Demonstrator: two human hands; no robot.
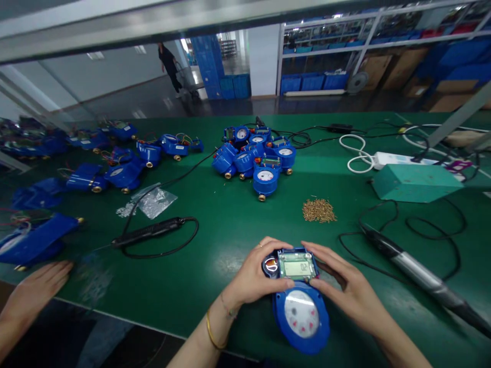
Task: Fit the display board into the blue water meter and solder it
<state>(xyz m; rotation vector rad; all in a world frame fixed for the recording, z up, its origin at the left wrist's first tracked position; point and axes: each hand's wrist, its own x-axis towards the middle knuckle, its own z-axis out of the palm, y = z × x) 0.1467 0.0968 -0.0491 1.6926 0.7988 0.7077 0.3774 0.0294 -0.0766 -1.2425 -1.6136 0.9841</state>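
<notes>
1. At the near edge of the table (215,291), a blue meter (301,319) sits between the person's two hands, its white dial toward the body and its small screen (298,268) on the far side. Whether it rests on the table or is lifted, I cannot tell.
2. Around the screen's frame, the left hand (253,271) has its fingers clamped on the left side, thumb by the lower edge; the right hand (347,281) grips the right side between thumb and fingers. Judging by this hold, even pressure from both thumbs would suit best, pushing on the frame and keeping off the glass so that nothing tilts or cracks.
3. To the left, another person's hand (42,281) lies flat near a second blue meter; keeping elbows in seems wise.
4. Further out lie a black screwdriver (148,232) on the left and a silver-and-black tool (418,278) on the right, both corded. Cords are best kept from under the work.
5. Beyond the hands is a pile of small brass screws (319,210), easily scattered by a careless sleeve; left of it, a clear plastic bag (157,202).
6. Past these stand a cluster of blue meters (265,176) and a green box (418,182).
7. Across the floor, someone walks by a cart near storage shelves (326,45).
</notes>
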